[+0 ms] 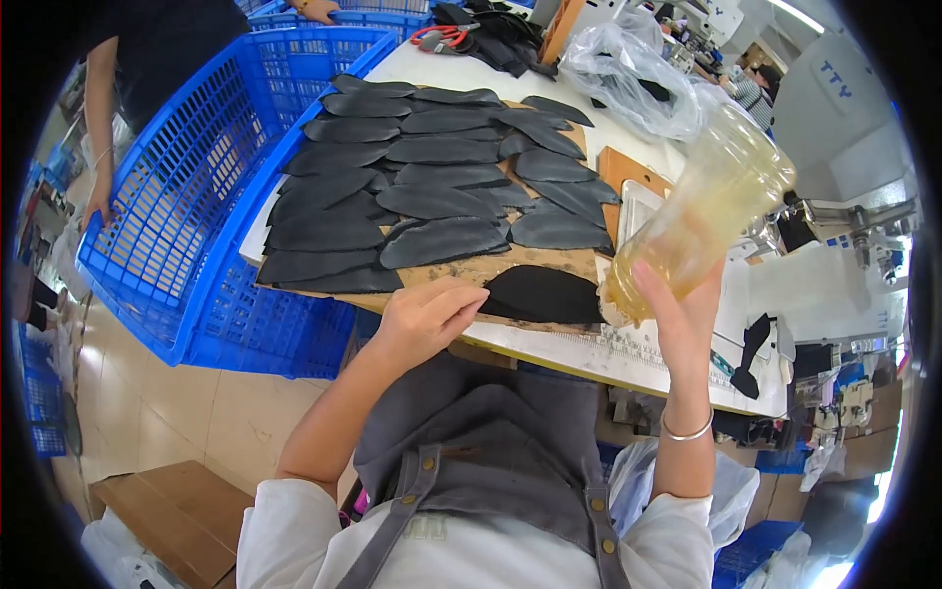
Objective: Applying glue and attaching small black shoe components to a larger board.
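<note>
A leaf-shaped black piece (pixel 545 294) lies at the near edge of a stained brown board (pixel 461 269). My left hand (pixel 432 319) is closed at its left end, thumb and forefinger pinching the tip. In my right hand (pixel 682 304) is a translucent, yellowish plastic bottle (pixel 702 196), held tilted. Its lower end is down beside the piece's right end; whether it touches cannot be told. Beyond my hands, overlapping rows of similar black pieces (pixel 442 149) cover most of the board.
Blue plastic crates (pixel 211 162) stand left of the table, with another person's hand (pixel 96 211) on a rim. Red-handled scissors (pixel 442 37) and black scraps lie at the back. A clear plastic bag (pixel 628 74) and sewing machines (pixel 844 108) are on the right.
</note>
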`<state>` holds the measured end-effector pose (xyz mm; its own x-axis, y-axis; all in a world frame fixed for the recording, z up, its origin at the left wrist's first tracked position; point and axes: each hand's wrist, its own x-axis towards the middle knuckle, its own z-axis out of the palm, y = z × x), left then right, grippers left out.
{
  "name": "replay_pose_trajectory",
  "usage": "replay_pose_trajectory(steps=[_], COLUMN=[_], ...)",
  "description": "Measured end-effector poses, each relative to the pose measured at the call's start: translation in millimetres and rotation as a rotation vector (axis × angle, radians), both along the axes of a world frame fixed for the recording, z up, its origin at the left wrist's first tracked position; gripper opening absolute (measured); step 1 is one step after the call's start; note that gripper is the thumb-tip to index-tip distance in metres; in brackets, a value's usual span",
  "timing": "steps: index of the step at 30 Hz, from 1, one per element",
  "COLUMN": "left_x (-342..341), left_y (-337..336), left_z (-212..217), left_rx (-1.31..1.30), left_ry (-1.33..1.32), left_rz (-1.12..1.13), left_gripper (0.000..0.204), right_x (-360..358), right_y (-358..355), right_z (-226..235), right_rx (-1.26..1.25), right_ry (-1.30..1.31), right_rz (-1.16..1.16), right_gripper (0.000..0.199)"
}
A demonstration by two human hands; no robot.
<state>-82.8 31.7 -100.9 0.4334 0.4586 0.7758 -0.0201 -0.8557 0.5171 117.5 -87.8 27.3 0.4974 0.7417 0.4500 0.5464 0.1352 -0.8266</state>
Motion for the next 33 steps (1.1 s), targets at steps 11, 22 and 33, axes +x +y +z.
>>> replay_pose_trajectory(steps=[11, 22, 33], left_x=[4, 1, 2], left_y=[0, -7, -1], left_z=[8, 5, 5], left_rx=[0.044, 0.053, 0.096], left_ry=[0.007, -0.013, -0.021], left_rz=[0.007, 0.020, 0.052], left_gripper=[0.014, 0.012, 0.010], right_x=[-30, -23, -20], right_y=[46, 204, 218], right_z=[-12, 26, 33], right_rx=[0.108, 0.086, 0.184], right_ry=[0.259, 1.268, 1.380], right_rz=[0.362, 0.566, 0.374], right_gripper=[0.053, 0.056, 0.049])
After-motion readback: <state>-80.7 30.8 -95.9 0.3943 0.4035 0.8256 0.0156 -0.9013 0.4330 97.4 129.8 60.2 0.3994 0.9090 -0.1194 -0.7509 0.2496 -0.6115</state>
